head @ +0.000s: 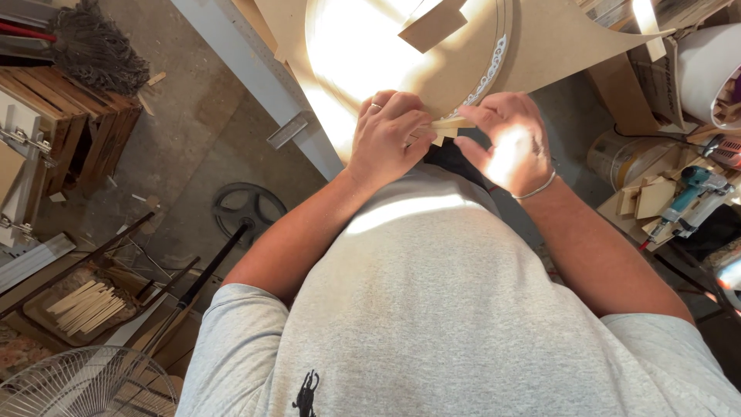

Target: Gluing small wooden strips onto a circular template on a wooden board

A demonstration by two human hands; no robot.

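At the board's near edge, both hands pinch one small wood strip [450, 124].

Left hand [388, 130] and right hand [505, 139] grasp the strip between fingertips, just under the round cutout board [540, 46]. It seems a fitting step; next needs careful alignment. Drill [691, 193] lies at 3 o'clock.

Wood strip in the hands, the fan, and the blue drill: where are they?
wood strip [451, 123], head view, bare middle between the hands.
fan [85, 386], head view, wire grille.
blue drill [689, 189], head view, its body.
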